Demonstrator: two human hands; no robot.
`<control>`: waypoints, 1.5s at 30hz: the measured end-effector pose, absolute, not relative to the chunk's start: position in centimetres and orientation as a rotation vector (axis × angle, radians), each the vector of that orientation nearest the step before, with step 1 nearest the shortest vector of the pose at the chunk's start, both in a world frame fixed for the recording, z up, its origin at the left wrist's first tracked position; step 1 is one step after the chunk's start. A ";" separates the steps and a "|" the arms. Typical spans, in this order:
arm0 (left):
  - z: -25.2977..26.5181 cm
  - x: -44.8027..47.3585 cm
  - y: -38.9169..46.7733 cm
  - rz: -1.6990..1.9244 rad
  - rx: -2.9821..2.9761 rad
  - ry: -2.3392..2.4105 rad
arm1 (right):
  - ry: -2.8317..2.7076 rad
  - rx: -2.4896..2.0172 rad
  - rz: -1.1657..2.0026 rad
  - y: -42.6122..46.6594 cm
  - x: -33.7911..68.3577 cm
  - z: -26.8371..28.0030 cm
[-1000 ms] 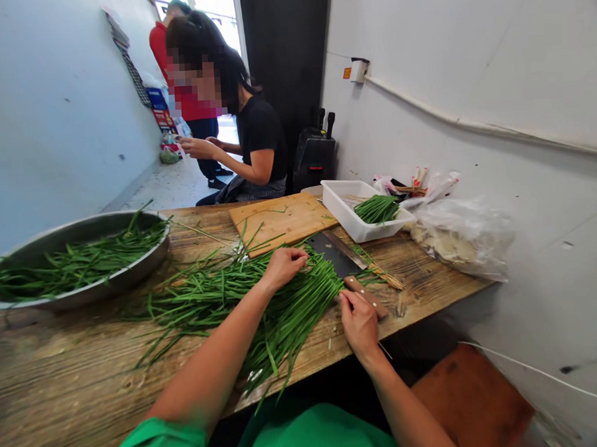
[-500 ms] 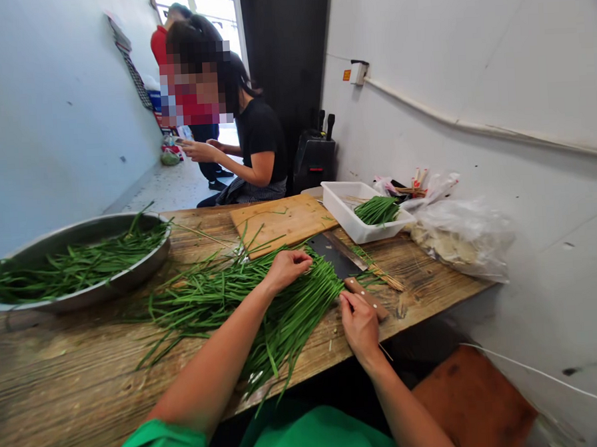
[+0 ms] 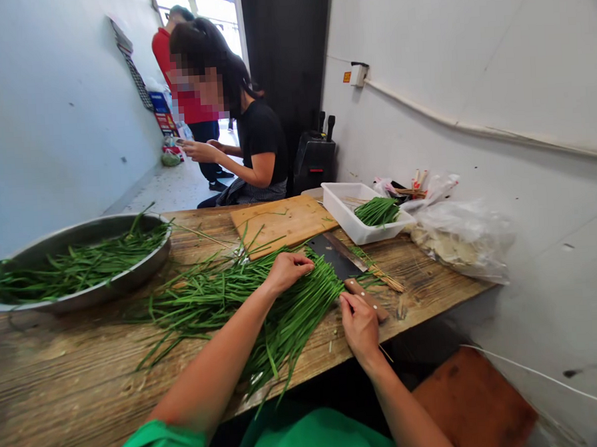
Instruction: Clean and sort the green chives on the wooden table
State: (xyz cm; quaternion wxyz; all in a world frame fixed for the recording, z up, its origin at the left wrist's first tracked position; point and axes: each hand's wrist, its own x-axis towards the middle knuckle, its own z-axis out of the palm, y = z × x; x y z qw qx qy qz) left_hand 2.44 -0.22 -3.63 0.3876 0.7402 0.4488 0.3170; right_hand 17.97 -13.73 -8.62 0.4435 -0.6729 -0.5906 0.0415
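A wide heap of long garlic chives [image 3: 283,317] lies across the wooden table, cut ends toward the right. My left hand [image 3: 287,272] is over the upper part of the heap with its fingertips pinched together; what they hold, if anything, is too small to make out. At the lower right corner of the chives, my right hand [image 3: 360,322] is closed, thumb against forefinger. A thin bamboo skewer [image 3: 387,353] sticks out below that wrist. Just beyond my right hand lies a cleaver [image 3: 337,255], its wooden handle close to my knuckles.
A metal basin [image 3: 165,247] of chives stands at left. Behind the heap are a cutting board [image 3: 283,221] and a white tray [image 3: 338,211] with chives. Loose skewers [image 3: 389,279] and a plastic bag [image 3: 466,235] lie at right. A seated person [image 3: 261,139] faces the table's far side.
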 end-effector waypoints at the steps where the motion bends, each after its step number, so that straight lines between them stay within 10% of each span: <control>1: -3.7 2.5 -0.3 0.785 1.903 1.148 | -1.465 -1.665 0.103 -13.7 18.0 -8.6; 16: -0.7 -2.2 1.1 0.370 2.183 0.925 | -1.452 -1.643 0.090 -13.7 18.1 -8.9; 45: -3.5 2.6 -0.3 0.845 1.851 1.188 | -1.444 -1.628 0.067 -13.7 18.1 -8.9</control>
